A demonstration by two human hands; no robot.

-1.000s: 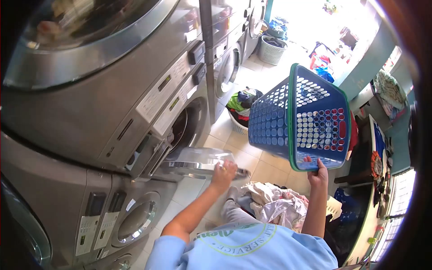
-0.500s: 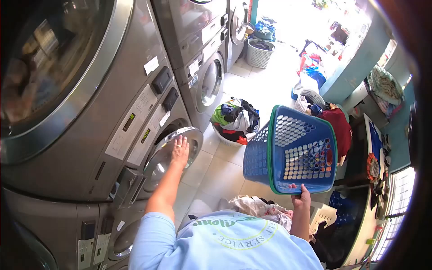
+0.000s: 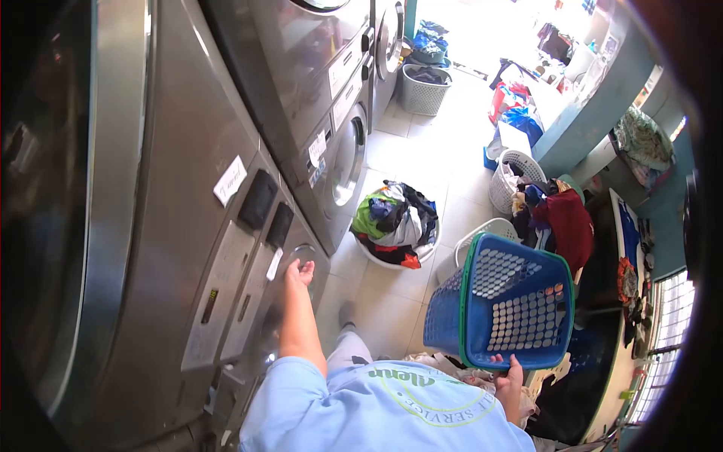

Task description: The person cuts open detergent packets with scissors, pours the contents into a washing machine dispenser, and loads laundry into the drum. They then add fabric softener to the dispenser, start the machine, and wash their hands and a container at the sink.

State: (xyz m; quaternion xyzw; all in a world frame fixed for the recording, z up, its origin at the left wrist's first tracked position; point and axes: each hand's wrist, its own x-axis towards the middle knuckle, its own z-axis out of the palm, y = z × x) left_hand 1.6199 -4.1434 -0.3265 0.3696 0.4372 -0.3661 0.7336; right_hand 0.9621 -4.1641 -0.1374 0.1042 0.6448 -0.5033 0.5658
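Observation:
My right hand (image 3: 510, 375) grips the near rim of a blue plastic laundry basket (image 3: 446, 320) with a green edge. The basket is tipped on its side, its opening facing me, and I see nothing inside. My left hand (image 3: 300, 273) holds nothing, its fingers loosely bent and apart. It is at the round door (image 3: 305, 255) of the lower front-loading machine on the left. The hand and forearm hide part of that door, so whether it is fully closed or touched by my fingers I cannot tell.
Stacked steel machines (image 3: 188, 188) line the left side. On the tiled floor ahead stands a white basket heaped with clothes (image 3: 395, 226). A grey basket (image 3: 425, 94) is farther back. More baskets and a maroon garment (image 3: 565, 226) are on the right, beside a table (image 3: 617, 361).
The round door, which stood out from the machine under my left hand, has swung in toward it. My left hand followed, and my view has shifted. The blue basket stays in my right hand.

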